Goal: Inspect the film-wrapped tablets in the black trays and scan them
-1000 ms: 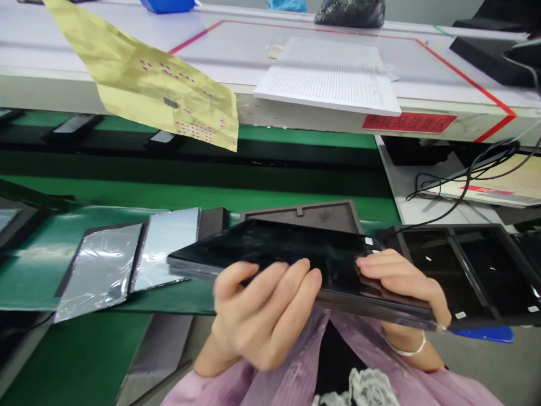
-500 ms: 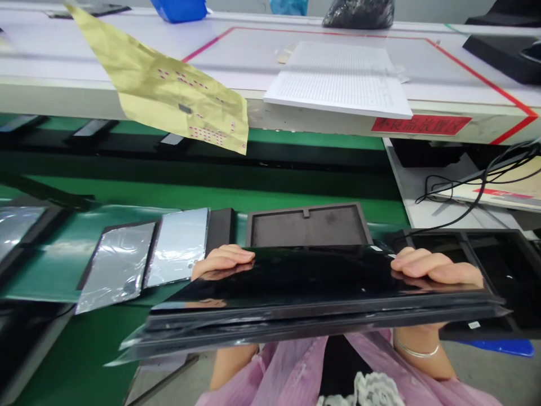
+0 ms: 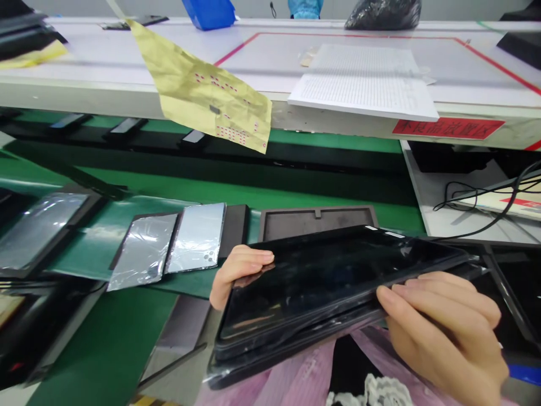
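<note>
A small stack of glossy black tablets, with thin clear film sticking out at the edges, is held tilted in front of my body. My left hand grips its left end, fingers over the top face and the thumb out of sight underneath. At the near right edge, my right hand has its fingertips pressed against the side of the stack. Small white labels lie along the far edge of the top tablet. Behind the stack is a dark grey foam tray.
Film-wrapped tablets lie on the green conveyor belt at left. To the right are a black compartment tray and loose cables. A white shelf runs across, carrying a paper pad and a hanging yellow sheet.
My right hand has shifted from the far edge of the stack to its near right edge. The stack has turned, its left end swinging nearer my body. My left hand keeps hold.
</note>
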